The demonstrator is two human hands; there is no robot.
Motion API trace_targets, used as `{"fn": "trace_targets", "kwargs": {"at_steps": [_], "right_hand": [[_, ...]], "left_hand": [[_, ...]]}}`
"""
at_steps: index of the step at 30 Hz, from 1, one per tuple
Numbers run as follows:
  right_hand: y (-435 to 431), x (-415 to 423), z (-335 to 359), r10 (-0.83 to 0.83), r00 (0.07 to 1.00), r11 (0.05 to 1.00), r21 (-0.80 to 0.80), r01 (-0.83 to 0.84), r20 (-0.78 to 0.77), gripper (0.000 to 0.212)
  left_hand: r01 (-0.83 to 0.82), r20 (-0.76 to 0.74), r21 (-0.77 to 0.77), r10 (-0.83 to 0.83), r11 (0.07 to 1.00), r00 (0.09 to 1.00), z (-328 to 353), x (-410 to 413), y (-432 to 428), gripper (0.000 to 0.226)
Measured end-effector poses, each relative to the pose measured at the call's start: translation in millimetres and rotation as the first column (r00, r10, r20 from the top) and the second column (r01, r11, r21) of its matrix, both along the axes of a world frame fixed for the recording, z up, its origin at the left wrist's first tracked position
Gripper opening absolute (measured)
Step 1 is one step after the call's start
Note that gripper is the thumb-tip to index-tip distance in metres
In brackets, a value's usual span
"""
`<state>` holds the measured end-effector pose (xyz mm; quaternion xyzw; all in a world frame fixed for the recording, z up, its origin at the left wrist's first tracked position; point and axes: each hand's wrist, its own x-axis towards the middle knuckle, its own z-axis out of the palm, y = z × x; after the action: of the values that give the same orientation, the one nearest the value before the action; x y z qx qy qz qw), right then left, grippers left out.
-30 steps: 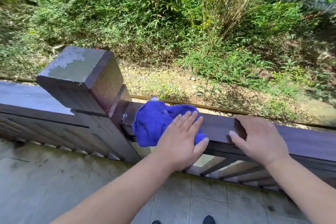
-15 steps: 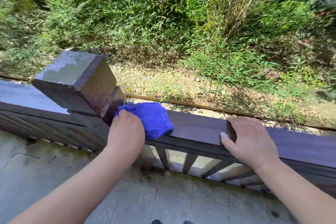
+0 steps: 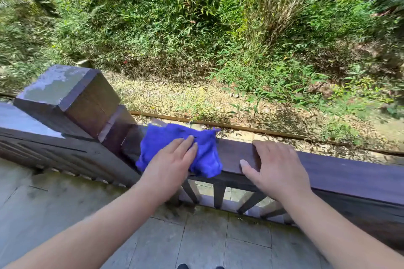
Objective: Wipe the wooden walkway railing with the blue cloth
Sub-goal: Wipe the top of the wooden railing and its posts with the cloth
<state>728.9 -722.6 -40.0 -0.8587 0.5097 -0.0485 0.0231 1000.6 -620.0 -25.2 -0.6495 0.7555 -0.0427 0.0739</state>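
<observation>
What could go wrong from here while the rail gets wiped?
1. The blue cloth is only pressed flat under the left hand, not gripped, and it overhangs both edges of the rail. A hard stroke could push it off onto the ground beyond.
2. The cloth sits right beside the post, so a leftward stroke may knock the fingers against it.
3. The right hand rests on the rail in the wiping path.
</observation>
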Motion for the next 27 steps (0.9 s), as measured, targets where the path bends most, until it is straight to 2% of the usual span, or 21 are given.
{"fn": "trace_targets", "kwargs": {"at_steps": [3,7,10,13,15,17,20,22,27], "right_hand": [[0,0,0,0.005,1.000,1.000,0.009,-0.005,0.000,0.070],[0,-3,0,0.015,1.000,1.000,0.025,-0.014,-0.018,0.072],[0,-3,0,0.016,1.000,1.000,0.022,-0.015,-0.018,0.073],[0,-3,0,0.020,1.000,1.000,0.013,-0.020,-0.013,0.072],[0,-3,-1,0.020,1.000,1.000,0.010,-0.020,-0.013,0.072],[0,-1,-1,0.019,1.000,1.000,0.012,-0.019,-0.020,0.073],[1,2,0,0.009,0.999,1.000,0.008,-0.009,-0.040,0.074],[1,3,1,0.009,0.999,1.000,0.016,-0.009,-0.041,0.075],[1,3,1,0.007,1.000,1.000,0.011,-0.007,-0.019,0.077]], "left_hand": [[0.130,0.024,-0.008,-0.130,0.991,0.991,-13,-26,-11,0.075],[0.147,0.036,-0.048,-0.146,0.988,0.989,-9,-10,-3,0.075],[0.006,0.022,-0.074,-0.005,0.997,1.000,-1,40,18,0.075],[-0.205,0.112,-0.059,0.211,0.977,0.971,10,90,39,0.077],[-0.278,0.181,0.000,0.273,0.961,0.945,11,100,40,0.075],[-0.313,0.174,0.019,0.305,0.950,0.936,8,100,36,0.069],[-0.246,0.044,-0.008,0.246,0.969,0.968,3,91,28,0.078],[-0.147,-0.039,-0.039,0.145,0.988,0.989,-2,67,19,0.082],[0.078,-0.117,-0.092,-0.088,0.993,0.989,-11,-4,-2,0.080]]}}
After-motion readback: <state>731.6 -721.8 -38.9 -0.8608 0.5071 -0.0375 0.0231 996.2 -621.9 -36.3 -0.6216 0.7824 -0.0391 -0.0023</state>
